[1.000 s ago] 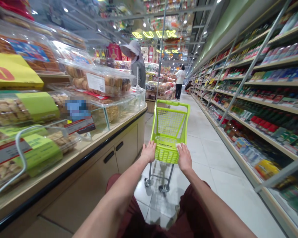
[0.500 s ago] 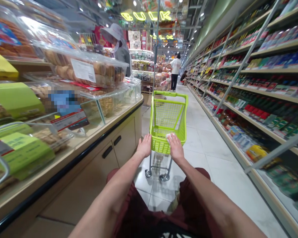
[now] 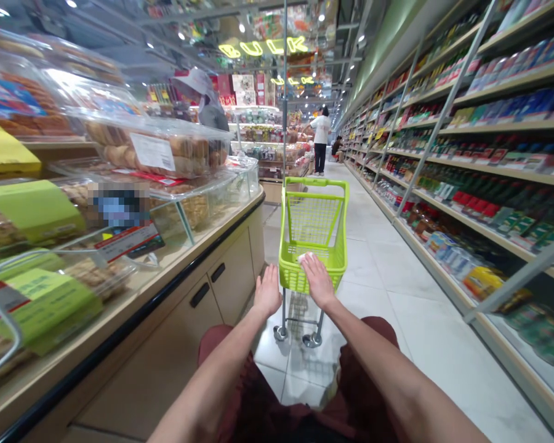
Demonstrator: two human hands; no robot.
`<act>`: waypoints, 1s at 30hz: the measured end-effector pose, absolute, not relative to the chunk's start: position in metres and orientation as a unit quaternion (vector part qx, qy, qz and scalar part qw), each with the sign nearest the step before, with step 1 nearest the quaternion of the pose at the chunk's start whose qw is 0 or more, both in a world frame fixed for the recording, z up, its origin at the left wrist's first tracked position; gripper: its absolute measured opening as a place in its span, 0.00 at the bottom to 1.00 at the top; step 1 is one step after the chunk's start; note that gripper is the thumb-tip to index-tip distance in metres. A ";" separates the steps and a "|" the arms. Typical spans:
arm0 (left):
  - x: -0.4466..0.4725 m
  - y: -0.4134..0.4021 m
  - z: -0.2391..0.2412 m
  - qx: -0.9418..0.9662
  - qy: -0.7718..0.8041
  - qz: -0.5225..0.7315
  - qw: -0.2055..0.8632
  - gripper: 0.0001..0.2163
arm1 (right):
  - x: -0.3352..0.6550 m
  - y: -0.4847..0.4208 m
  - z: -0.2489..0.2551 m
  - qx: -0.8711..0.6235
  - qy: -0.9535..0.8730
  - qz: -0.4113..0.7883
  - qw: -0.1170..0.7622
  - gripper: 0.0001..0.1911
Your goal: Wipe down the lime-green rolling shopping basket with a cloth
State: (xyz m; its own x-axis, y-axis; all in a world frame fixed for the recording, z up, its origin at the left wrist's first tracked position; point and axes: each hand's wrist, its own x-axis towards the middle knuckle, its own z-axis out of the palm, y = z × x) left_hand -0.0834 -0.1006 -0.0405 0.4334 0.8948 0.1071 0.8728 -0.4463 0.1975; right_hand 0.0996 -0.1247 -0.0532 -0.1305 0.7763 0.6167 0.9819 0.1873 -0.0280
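Note:
A small lime-green shopping cart (image 3: pixel 313 209) stands on the tiles between my knees and the aisle. My right hand (image 3: pixel 317 280) lies over the near rim of its basket, fingers together and pressing a small white wipe (image 3: pixel 301 259) that shows at the fingertips. Part of the wipe is hidden under the hand. Just left of the basket is my left hand (image 3: pixel 267 291), fingers stretched out and holding nothing. Whether it touches the basket's side I cannot tell. Below the basket are the cart's grey legs and two front wheels (image 3: pixel 311 339).
At left runs a wooden counter (image 3: pixel 231 249) with clear boxes of baked goods (image 3: pixel 166 147) on top. Packed shelves (image 3: pixel 503 166) line the right side. Down the tiled aisle (image 3: pixel 357 212) stands a person in white (image 3: pixel 322 132); another in a hat (image 3: pixel 207 101) is behind the counter.
My right hand has slid left along the near rim with the wipe. The left hand has dropped a little lower beside the basket. The view has shifted slightly.

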 end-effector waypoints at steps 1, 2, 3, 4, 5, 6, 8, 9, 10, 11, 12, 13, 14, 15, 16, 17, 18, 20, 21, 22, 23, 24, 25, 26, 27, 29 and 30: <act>-0.078 -0.104 -0.041 0.846 0.520 0.105 0.053 0.37 | 0.113 -0.131 -0.054 -0.624 -0.706 -0.207 0.264 0.27; -0.073 -0.107 -0.042 0.850 0.513 0.111 0.048 0.37 | 0.122 -0.136 -0.055 -0.641 -0.686 -0.216 0.269 0.27; -0.066 -0.110 -0.042 0.856 0.503 0.116 0.040 0.37 | 0.127 -0.139 -0.055 -0.654 -0.669 -0.223 0.273 0.27; -0.061 -0.112 -0.041 0.863 0.491 0.119 0.029 0.37 | 0.127 -0.141 -0.056 -0.663 -0.658 -0.226 0.277 0.27; -0.055 -0.114 -0.040 0.870 0.479 0.120 0.016 0.36 | 0.123 -0.140 -0.057 -0.664 -0.657 -0.226 0.277 0.27; -0.051 -0.114 -0.038 0.876 0.468 0.115 0.004 0.35 | 0.116 -0.137 -0.057 -0.658 -0.665 -0.223 0.275 0.27; -0.045 -0.112 -0.032 0.888 0.452 0.087 -0.013 0.34 | 0.099 -0.130 -0.057 -0.634 -0.694 -0.213 0.267 0.27; -0.044 -0.109 -0.029 0.892 0.446 0.067 -0.018 0.34 | 0.092 -0.127 -0.056 -0.622 -0.708 -0.208 0.263 0.27; -0.044 -0.107 -0.026 0.896 0.441 0.047 -0.022 0.34 | 0.089 -0.125 -0.055 -0.613 -0.719 -0.204 0.258 0.27; -0.044 -0.104 -0.024 0.900 0.435 0.029 -0.026 0.34 | 0.091 -0.124 -0.054 -0.609 -0.724 -0.202 0.253 0.27; -0.044 -0.102 -0.022 0.902 0.430 0.015 -0.030 0.34 | 0.097 -0.126 -0.053 -0.611 -0.724 -0.202 0.248 0.27; -0.045 -0.100 -0.020 0.904 0.426 0.006 -0.032 0.34 | 0.108 -0.130 -0.053 -0.618 -0.720 -0.205 0.242 0.27; -0.046 -0.099 -0.019 0.904 0.425 0.001 -0.033 0.35 | 0.123 -0.136 -0.052 -0.627 -0.712 -0.208 0.237 0.28; -0.046 -0.098 -0.019 0.903 0.428 -0.002 -0.032 0.35 | 0.139 -0.142 -0.051 -0.641 -0.700 -0.212 0.234 0.27; -0.046 -0.097 -0.018 0.901 0.432 -0.004 -0.029 0.36 | 0.155 -0.148 -0.051 -0.658 -0.682 -0.216 0.235 0.26; -0.047 -0.097 -0.018 0.899 0.437 -0.004 -0.025 0.36 | 0.169 -0.154 -0.050 -0.676 -0.662 -0.220 0.238 0.25; -0.047 -0.097 -0.018 0.898 0.440 -0.002 -0.021 0.37 | 0.179 -0.159 -0.050 -0.691 -0.643 -0.223 0.243 0.24; -0.048 -0.096 -0.017 0.895 0.445 0.005 -0.008 0.37 | 0.184 -0.162 -0.051 -0.711 -0.617 -0.221 0.254 0.23; -0.049 -0.095 -0.016 0.894 0.447 0.007 0.000 0.37 | 0.178 -0.160 -0.052 -0.713 -0.615 -0.217 0.258 0.23; -0.050 -0.094 -0.015 0.894 0.449 0.008 0.006 0.37 | 0.168 -0.156 -0.053 -0.708 -0.622 -0.210 0.260 0.24; -0.051 -0.092 -0.013 0.893 0.450 0.007 0.011 0.37 | 0.156 -0.152 -0.054 -0.698 -0.635 -0.203 0.262 0.25; -0.053 -0.091 -0.012 0.892 0.451 0.002 0.012 0.38 | 0.143 -0.147 -0.055 -0.685 -0.651 -0.196 0.262 0.27; -0.055 -0.089 -0.011 0.892 0.452 -0.003 0.013 0.38 | 0.131 -0.143 -0.055 -0.671 -0.666 -0.191 0.262 0.28; -0.057 -0.088 -0.011 0.891 0.453 -0.007 0.013 0.38 | 0.122 -0.140 -0.055 -0.658 -0.681 -0.188 0.261 0.28; -0.059 -0.086 -0.011 0.890 0.455 -0.007 0.013 0.38 | 0.117 -0.138 -0.055 -0.646 -0.693 -0.187 0.258 0.28; -0.063 -0.085 -0.012 0.885 0.465 0.000 0.016 0.37 | 0.120 -0.138 -0.054 -0.636 -0.704 -0.190 0.252 0.27; -0.065 -0.085 -0.013 0.882 0.471 0.006 0.019 0.37 | 0.126 -0.140 -0.054 -0.636 -0.703 -0.195 0.250 0.27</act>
State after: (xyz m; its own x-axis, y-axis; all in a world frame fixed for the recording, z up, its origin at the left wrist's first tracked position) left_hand -0.0651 -0.0847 -0.0131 0.5565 0.8308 -0.0070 0.8304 -0.5558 0.0390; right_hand 0.1262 -0.1396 -0.0539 -0.0655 0.7975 0.5997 0.9923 0.1151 -0.0448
